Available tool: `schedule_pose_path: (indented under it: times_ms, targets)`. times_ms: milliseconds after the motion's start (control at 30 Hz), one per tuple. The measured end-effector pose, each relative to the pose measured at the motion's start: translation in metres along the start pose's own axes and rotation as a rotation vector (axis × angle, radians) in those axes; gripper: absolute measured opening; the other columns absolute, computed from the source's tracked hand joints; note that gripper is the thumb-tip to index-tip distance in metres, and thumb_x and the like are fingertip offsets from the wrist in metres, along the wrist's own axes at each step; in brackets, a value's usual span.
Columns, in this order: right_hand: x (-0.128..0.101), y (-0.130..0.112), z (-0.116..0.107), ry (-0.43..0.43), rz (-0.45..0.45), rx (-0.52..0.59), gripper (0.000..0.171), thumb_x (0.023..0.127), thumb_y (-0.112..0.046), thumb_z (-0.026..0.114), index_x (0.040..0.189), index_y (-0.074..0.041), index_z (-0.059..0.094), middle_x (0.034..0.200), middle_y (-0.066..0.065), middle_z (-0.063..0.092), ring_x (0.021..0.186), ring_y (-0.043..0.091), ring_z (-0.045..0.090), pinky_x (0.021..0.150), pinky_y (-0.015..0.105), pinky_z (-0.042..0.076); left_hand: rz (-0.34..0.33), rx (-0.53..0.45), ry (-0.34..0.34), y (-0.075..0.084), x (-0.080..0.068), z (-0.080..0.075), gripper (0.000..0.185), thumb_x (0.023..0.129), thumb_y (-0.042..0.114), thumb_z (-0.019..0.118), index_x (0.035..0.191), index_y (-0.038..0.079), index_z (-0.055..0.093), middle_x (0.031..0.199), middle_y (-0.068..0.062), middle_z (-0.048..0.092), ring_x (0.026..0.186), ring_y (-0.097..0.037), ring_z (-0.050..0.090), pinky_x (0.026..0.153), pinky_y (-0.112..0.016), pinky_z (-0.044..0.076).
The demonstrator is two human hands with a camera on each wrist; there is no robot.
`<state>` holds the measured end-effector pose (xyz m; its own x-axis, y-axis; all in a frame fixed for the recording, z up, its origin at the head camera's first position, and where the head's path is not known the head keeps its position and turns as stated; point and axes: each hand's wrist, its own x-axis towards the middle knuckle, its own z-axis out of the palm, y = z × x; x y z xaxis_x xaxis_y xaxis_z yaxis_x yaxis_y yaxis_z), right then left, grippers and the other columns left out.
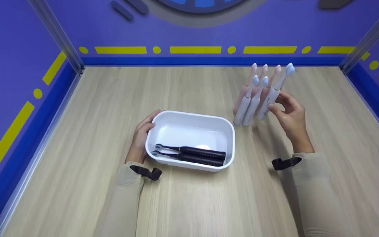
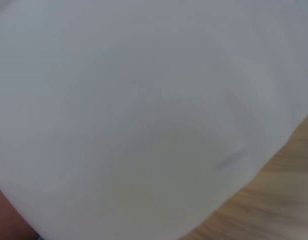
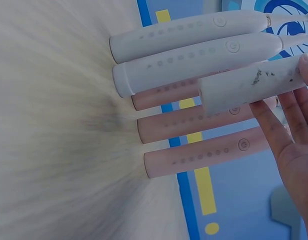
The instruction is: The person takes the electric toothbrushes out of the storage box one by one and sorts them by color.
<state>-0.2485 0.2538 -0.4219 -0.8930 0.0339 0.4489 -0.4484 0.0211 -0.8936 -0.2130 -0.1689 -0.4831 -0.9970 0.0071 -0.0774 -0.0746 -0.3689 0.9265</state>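
Observation:
My right hand (image 1: 290,117) pinches a white electric toothbrush (image 1: 269,102) with a blue-tinted head between thumb and fingers. Its base hangs off the table in the right wrist view, and the brush leans right. Two white toothbrushes (image 1: 243,110) stand upright just left of it, and three pink toothbrushes (image 3: 209,151) stand behind them. At the left end of a white plastic bin (image 1: 189,115), my left hand (image 1: 140,136) holds the wall, with a digit over the rim. Two black electric toothbrushes (image 1: 202,152) lie side by side in the bin. The left wrist view is mostly filled by the blurred bin wall (image 2: 144,100).
A wood-grain table (image 1: 110,89) lies under everything. Blue panels with yellow marks (image 1: 194,50) close off its back, left and right sides, with metal posts (image 1: 61,36) at the corners. Black wrist cameras (image 1: 146,172) sit on both sleeves.

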Motion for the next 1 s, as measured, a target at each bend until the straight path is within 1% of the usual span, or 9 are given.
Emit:
schedule_pose_path:
  times_ms: [100, 267, 433, 533, 667, 1000]
  targets:
    - [0.0, 0.004, -0.001, 0.003, 0.003, 0.005, 0.038, 0.082, 0.009, 0.066, 0.12, 0.003, 0.061, 0.105, 0.001, 0.067, 0.1, 0.013, 0.063, 0.082, 0.019, 0.055, 0.001, -0.004, -0.001, 0.0, 0.0, 0.0, 0.052, 0.092, 0.002, 0.032, 0.143, 0.001, 0.042, 0.154, -0.008, 0.036, 0.143, -0.02, 0.032, 0.119, -0.035, 0.022]
    - [-0.001, 0.01, 0.0, 0.021, 0.038, -0.045, 0.037, 0.083, 0.009, 0.066, 0.119, 0.003, 0.061, 0.103, -0.001, 0.067, 0.1, 0.011, 0.063, 0.081, 0.018, 0.055, 0.0, -0.009, 0.002, -0.001, 0.001, -0.001, 0.052, 0.092, 0.002, 0.033, 0.143, 0.001, 0.042, 0.153, -0.009, 0.037, 0.142, -0.021, 0.033, 0.119, -0.035, 0.023]
    - [-0.002, 0.014, 0.001, 0.033, 0.054, -0.053, 0.037, 0.082, 0.01, 0.065, 0.119, 0.004, 0.061, 0.102, -0.002, 0.066, 0.098, 0.011, 0.064, 0.081, 0.018, 0.055, -0.003, 0.0, 0.002, 0.0, 0.0, 0.0, 0.052, 0.092, 0.002, 0.033, 0.143, 0.001, 0.042, 0.154, -0.008, 0.037, 0.143, -0.02, 0.032, 0.119, -0.035, 0.023]
    - [-0.003, 0.017, 0.002, 0.025, 0.05, -0.048, 0.038, 0.082, 0.011, 0.065, 0.119, 0.006, 0.06, 0.101, -0.001, 0.066, 0.096, 0.011, 0.064, 0.079, 0.018, 0.055, -0.001, 0.011, -0.001, 0.001, 0.0, 0.0, 0.052, 0.092, 0.002, 0.033, 0.143, 0.002, 0.042, 0.154, -0.008, 0.037, 0.143, -0.02, 0.033, 0.119, -0.036, 0.023]
    - [-0.005, 0.019, 0.002, 0.007, 0.068, -0.066, 0.039, 0.084, 0.009, 0.064, 0.122, 0.009, 0.057, 0.101, -0.001, 0.065, 0.095, 0.011, 0.063, 0.077, 0.018, 0.055, 0.002, 0.017, -0.004, 0.001, 0.0, 0.0, 0.052, 0.092, 0.002, 0.033, 0.144, 0.001, 0.042, 0.153, -0.009, 0.038, 0.142, -0.02, 0.033, 0.119, -0.037, 0.023]
    - [-0.006, 0.024, 0.002, -0.026, 0.103, -0.119, 0.042, 0.086, 0.007, 0.063, 0.126, 0.012, 0.052, 0.104, -0.003, 0.063, 0.099, 0.009, 0.061, 0.081, 0.017, 0.054, 0.012, -0.005, -0.009, -0.001, 0.0, -0.001, 0.052, 0.092, 0.002, 0.033, 0.144, 0.0, 0.041, 0.154, -0.011, 0.037, 0.143, -0.021, 0.032, 0.12, -0.036, 0.021]
